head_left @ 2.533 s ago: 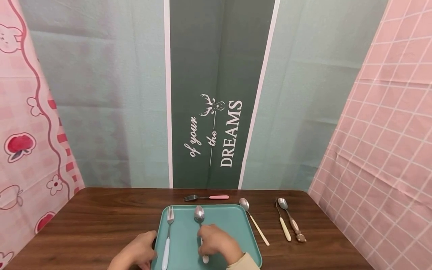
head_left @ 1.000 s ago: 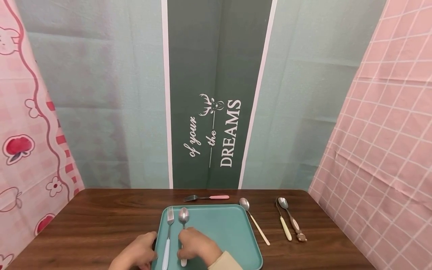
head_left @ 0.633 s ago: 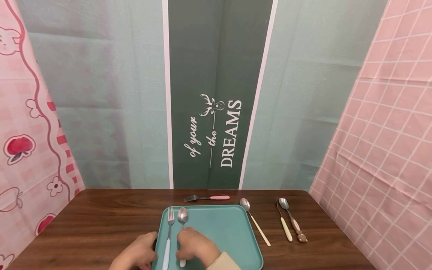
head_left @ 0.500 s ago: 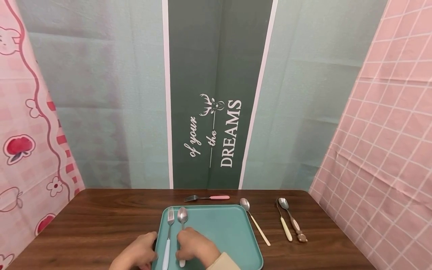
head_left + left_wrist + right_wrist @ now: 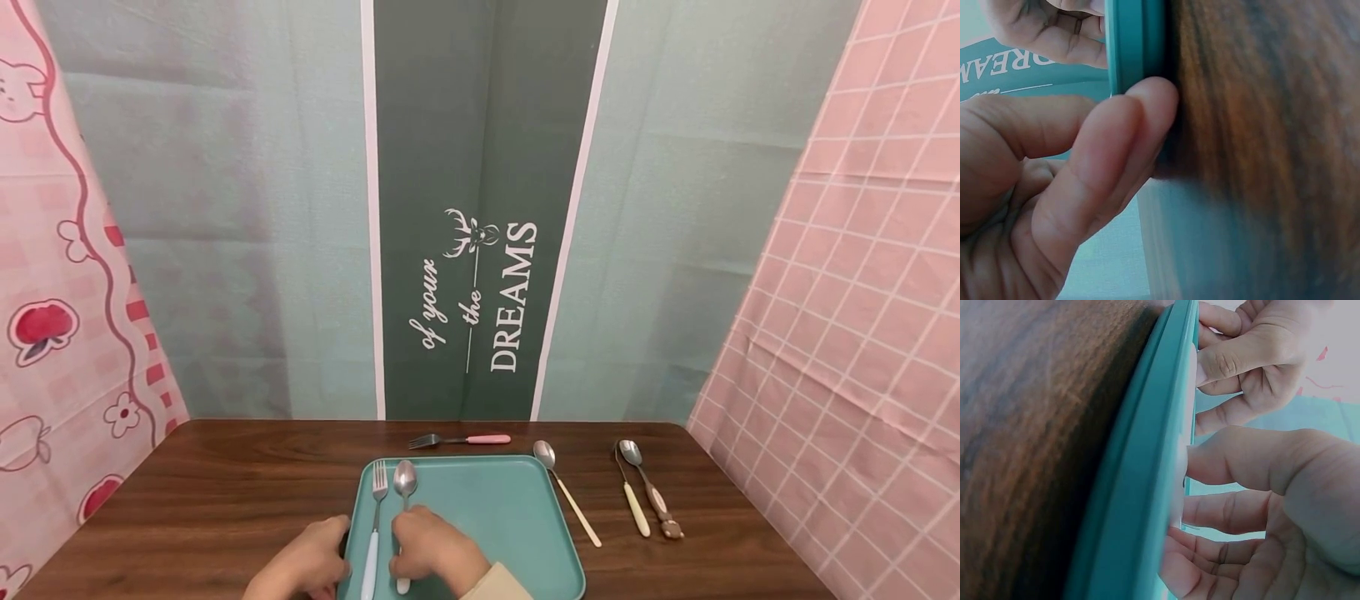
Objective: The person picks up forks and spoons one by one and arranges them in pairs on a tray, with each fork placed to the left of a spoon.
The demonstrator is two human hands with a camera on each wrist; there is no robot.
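Observation:
A teal tray (image 5: 487, 517) lies on the wooden table. My left hand (image 5: 307, 558) holds its left rim; in the left wrist view the fingertips (image 5: 1154, 103) lie against the tray's edge (image 5: 1138, 50). On the tray, a fork (image 5: 372, 550) with a pale blue handle lies lengthwise near the left side. To its right lies a spoon (image 5: 405, 477), roughly parallel and a small gap away, bowl toward the back. My right hand (image 5: 435, 550) pinches the spoon's white handle, most of which the fingers cover. In the right wrist view the right hand (image 5: 1297, 487) is low over the tray.
Behind the tray lies a pink-handled fork (image 5: 480, 439). A cream-handled spoon (image 5: 573, 508) lies by the tray's right edge. Farther right are a cream-handled utensil (image 5: 635, 510), its head partly hidden, and a spoon with a bear-shaped handle end (image 5: 655, 500). Fabric hangings (image 5: 847, 292) surround the table.
My right hand has slid the spoon left across the tray, from the middle to beside the blue-handled fork. Over the last half second it has hardly moved. The left hand has stayed at the rim.

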